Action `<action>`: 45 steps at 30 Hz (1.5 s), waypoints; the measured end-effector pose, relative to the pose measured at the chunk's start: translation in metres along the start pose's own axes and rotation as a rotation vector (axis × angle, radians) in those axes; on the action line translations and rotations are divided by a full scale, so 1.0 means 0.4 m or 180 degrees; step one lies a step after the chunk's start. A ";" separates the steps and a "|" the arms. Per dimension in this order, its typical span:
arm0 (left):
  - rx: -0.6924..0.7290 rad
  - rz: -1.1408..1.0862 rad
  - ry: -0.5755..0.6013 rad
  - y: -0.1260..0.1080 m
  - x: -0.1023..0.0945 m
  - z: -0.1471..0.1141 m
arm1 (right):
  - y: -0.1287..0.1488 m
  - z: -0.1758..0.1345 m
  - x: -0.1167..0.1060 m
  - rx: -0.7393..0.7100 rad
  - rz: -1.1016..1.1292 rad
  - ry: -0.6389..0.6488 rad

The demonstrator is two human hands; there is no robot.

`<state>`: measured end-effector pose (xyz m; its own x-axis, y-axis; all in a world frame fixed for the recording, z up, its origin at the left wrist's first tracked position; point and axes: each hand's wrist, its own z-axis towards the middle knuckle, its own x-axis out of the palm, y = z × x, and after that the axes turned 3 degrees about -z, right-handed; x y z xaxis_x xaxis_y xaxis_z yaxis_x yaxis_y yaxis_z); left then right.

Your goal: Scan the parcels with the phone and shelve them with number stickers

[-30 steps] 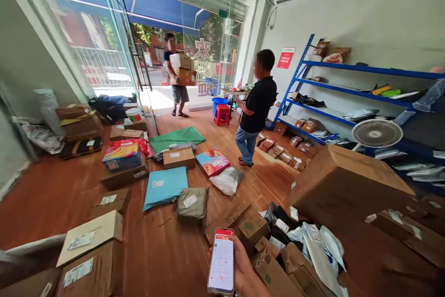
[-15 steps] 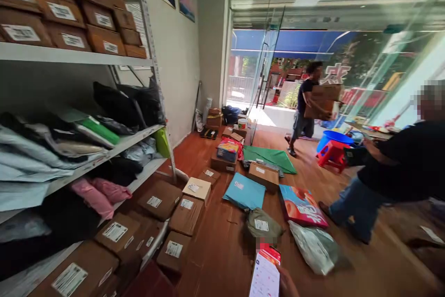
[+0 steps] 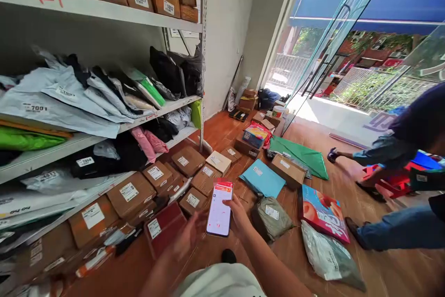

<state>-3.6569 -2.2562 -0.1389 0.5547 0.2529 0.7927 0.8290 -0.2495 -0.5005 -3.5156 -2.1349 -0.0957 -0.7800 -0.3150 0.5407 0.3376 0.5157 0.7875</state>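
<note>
A smartphone (image 3: 219, 209) with a lit white screen and a red band along its top sits in my right hand (image 3: 238, 213). The fingers wrap its right side, and the thumb lies over the screen. Just left of the phone is my left hand (image 3: 189, 236), slightly blurred, its fingers stretched out and holding nothing. Below and behind the hands, labelled parcels cover the floor: a dark red box (image 3: 165, 227), a small brown box (image 3: 193, 200) and an olive-wrapped parcel (image 3: 271, 217).
To the left stands a white shelf rack (image 3: 104, 7) loaded with boxes and bagged parcels. A blue mailer (image 3: 263, 178), a red-and-blue box (image 3: 323, 211) and a grey plastic bag (image 3: 330, 255) lie to the right. Two people stand at the right, near a glass door (image 3: 333, 33).
My view has swung right and down. The phone has moved up and left in view, and my left hand has come in beside it. The person carrying boxes has moved to the right edge.
</note>
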 end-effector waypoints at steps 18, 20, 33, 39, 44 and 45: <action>0.0581 0.0110 -0.0317 -0.027 0.204 0.061 | 0.066 0.073 -0.001 -0.0576 -0.0829 0.0419; 0.0564 0.0088 -0.0246 -0.017 0.215 0.065 | 0.082 0.070 -0.022 -0.0660 -0.0988 0.0464; 0.0576 0.0604 -0.0078 0.032 0.269 0.066 | 0.122 0.039 -0.065 -0.0697 -0.1238 0.0173; 0.0689 0.0468 -0.0029 0.044 0.276 0.072 | 0.128 0.027 -0.070 -0.0875 -0.1435 0.0140; 0.0738 0.0419 -0.0038 0.049 0.274 0.078 | 0.153 0.016 -0.073 -0.0773 -0.1378 0.0453; 0.0746 0.0441 -0.0065 0.048 0.275 0.078 | 0.158 0.013 -0.078 -0.0718 -0.1354 0.0559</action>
<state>-3.5779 -2.2041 -0.0723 0.6634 0.2509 0.7049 0.7376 -0.0605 -0.6726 -3.4725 -2.0883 -0.0643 -0.7793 -0.5987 0.1848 0.1299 0.1342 0.9824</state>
